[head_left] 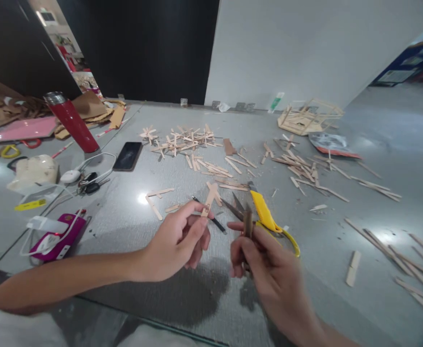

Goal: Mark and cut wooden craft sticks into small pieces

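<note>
Fingers (196, 232) of the left hand (168, 253) pinch a wooden piece (206, 211) above the counter (120, 221).
Hard squeezing could snap it; open scissors (232, 209) could nick the right hand (278, 274), its fingers closed around a blurred brown object (248, 222), if it slips.

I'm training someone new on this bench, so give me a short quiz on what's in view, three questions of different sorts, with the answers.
1. Multiple choice: What do the fingers of the left hand hold?
A) A car key
B) A wooden craft-stick piece
C) A charging cable

2. True or false: The smartphone lies to the right of the red flask.

3. Fill in the blank: The body of the utility knife beyond the right hand is ____ in color.

Key: 1. B; 2. True; 3. yellow
</note>
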Motion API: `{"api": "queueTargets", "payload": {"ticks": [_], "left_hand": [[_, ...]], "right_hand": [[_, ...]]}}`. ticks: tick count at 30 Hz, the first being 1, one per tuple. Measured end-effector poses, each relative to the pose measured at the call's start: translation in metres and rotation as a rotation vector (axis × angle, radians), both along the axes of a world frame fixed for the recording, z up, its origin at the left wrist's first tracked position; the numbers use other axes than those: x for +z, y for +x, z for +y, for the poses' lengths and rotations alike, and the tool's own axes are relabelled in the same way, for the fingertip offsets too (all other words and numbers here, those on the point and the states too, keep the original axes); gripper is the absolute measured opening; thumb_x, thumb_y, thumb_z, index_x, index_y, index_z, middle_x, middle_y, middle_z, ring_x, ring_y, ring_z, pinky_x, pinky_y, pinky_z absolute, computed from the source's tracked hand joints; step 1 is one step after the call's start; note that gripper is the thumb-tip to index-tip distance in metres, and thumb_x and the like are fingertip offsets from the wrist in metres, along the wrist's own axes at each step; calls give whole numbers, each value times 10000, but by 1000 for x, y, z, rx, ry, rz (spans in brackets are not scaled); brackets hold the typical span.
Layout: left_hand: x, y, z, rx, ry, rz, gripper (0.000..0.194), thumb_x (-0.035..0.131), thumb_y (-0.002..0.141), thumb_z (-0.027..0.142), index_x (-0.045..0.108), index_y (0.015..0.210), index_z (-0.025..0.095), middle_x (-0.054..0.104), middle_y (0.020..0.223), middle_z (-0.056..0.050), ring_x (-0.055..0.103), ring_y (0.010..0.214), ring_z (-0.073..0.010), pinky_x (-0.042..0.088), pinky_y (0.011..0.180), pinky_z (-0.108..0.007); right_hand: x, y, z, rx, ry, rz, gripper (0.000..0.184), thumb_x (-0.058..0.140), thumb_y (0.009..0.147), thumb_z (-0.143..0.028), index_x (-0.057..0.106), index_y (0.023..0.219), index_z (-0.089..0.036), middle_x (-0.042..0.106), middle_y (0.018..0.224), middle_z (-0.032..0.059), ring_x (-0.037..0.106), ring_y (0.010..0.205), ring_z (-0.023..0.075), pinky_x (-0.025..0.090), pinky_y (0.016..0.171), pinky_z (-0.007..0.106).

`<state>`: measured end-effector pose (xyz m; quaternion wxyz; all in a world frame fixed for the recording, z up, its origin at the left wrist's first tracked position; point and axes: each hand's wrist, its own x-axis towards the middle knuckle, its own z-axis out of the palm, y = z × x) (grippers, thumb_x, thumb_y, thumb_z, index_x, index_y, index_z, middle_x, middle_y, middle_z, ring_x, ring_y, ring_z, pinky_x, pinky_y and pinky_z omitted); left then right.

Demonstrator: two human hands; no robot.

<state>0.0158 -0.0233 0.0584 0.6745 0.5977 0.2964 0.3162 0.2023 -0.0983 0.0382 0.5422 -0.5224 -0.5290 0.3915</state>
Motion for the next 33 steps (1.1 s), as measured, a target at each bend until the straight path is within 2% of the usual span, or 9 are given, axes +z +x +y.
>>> {"api": "queueTargets", "payload": {"ticks": [3,5,9,14,19,24,28,30,33], "left_hand": [[4,0,1,6,79,108,333,474,1098,468,558,994,162,575,661,47,491,401,-43,329,393,-139],[6,-1,1,10,152,185,332,455,1100,407,572,913,160,569,627,41,476,405,-45,318,404,-147],[9,-1,3,36,306,282,379,449,1089,350,613,808,157,534,594,38,440,449,-51,333,445,-156],[10,-1,5,117,435,322,321,531,1056,340,771,966,146,576,623,14,454,491,-75,360,476,-177],[6,-1,9,181,348,232,292,595,1021,344,795,1072,138,680,817,-47,551,509,-79,441,489,-190],[-13,-5,20,146,270,316,257,616,994,288,802,1099,146,702,807,-43,556,504,-88,453,502,-197],[-39,-10,30,58,405,475,232,615,961,193,831,1040,163,727,826,-72,628,637,-143,471,563,-211],[-48,-12,32,-2,359,516,241,597,951,144,816,1051,157,719,764,-54,616,596,-141,463,553,-213],[-51,-14,33,-57,268,541,207,638,923,131,784,1070,150,661,653,1,571,499,-119,446,525,-211]], "right_hand": [[-1,5,-3,21,92,-186,267,530,1072,-280,639,1306,-213,728,674,-27,552,401,96,471,411,201],[0,6,-4,-2,177,-318,270,551,1043,-202,680,1280,-220,721,629,-49,561,396,89,465,408,185],[3,7,-3,-69,298,-459,302,595,991,-133,738,1244,-212,716,614,-61,619,427,91,539,478,185],[0,8,-2,-92,338,-545,291,596,997,-138,745,1239,-202,716,616,-58,594,401,95,519,455,202],[-3,10,0,-89,348,-632,240,570,1031,-181,729,1211,-186,695,598,-52,582,396,104,483,439,215],[-9,20,9,-13,316,-760,282,462,1074,-169,680,1248,-210,776,751,3,723,553,145,559,550,228],[-22,26,18,47,250,-913,280,447,1076,-191,702,1189,-211,827,947,89,796,725,230,599,600,303],[-29,28,21,64,225,-936,278,456,1079,-208,710,1189,-205,831,968,103,804,758,247,615,622,324],[-36,29,22,95,202,-952,295,449,1090,-223,725,1191,-200,827,951,108,796,747,239,627,652,335]]}}
